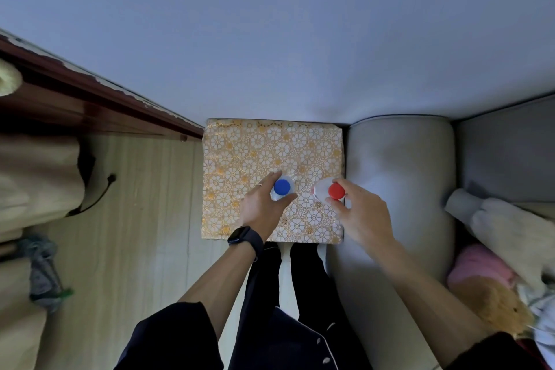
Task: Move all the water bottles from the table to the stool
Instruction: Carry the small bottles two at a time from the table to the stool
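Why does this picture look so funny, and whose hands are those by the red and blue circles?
No machine here: a camera on a person's head looks straight down, so everything is seen from above. The circles are bottle caps. The left hand grips the blue-capped bottle, and the right hand grips the red-capped bottle. Below is a square top with a flower pattern. I can't tell whether the bottles stand on it or are lifted.
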`<state>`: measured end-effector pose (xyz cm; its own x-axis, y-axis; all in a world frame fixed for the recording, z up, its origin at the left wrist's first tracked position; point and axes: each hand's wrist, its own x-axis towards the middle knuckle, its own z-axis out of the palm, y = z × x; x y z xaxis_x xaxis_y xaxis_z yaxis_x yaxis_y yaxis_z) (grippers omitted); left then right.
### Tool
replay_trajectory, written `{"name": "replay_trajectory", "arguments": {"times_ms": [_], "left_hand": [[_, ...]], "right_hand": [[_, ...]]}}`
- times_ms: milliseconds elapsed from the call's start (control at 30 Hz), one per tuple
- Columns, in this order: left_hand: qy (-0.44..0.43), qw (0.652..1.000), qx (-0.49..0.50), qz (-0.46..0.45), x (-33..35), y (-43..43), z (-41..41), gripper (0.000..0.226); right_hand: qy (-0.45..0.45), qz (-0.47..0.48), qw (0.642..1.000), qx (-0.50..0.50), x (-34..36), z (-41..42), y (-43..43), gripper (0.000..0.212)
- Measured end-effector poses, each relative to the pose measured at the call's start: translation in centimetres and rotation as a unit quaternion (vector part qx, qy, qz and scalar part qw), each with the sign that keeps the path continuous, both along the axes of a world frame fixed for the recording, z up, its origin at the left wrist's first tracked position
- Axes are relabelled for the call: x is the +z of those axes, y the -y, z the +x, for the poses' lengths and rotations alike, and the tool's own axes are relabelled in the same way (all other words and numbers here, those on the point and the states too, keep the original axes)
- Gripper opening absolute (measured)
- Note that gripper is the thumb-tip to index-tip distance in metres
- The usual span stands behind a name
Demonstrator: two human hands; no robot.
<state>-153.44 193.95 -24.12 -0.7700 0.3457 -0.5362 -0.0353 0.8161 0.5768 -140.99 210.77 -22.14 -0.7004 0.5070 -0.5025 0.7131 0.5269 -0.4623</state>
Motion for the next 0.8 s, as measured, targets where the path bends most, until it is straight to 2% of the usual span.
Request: {"name": "replay_trajectory", "arguments": {"times_ms": [267,367,433,567,800], "left_hand": [[-0.029,0.997,-0.037,0.064,-0.1,-7.8,-4.2,0.063],[-0.046,0.994,-0.048,0.087,-0.5,-10.5,-5.9,0.061],[-0.068,0.994,-0.050,0.069,-1.1,-11.8,-7.0,0.060],[-0.076,0.994,-0.014,0.077,-2.3,-12.8,-8.0,0.057],[-0.110,0.988,-0.055,0.093,-2.2,-12.3,-8.0,0.055]], "right_hand": [[-0.031,0.035,0.999,-0.013,0.4,-4.2,-4.5,0.037],[-0.081,0.029,0.996,-0.034,-0.1,-6.5,-5.9,0.040],[-0.110,0.024,0.992,-0.052,-0.6,-7.9,-7.0,0.039],[-0.123,0.025,0.989,-0.080,-1.8,-9.8,-8.5,0.038],[-0.136,0.037,0.987,-0.075,-2.0,-10.2,-7.8,0.038]]}}
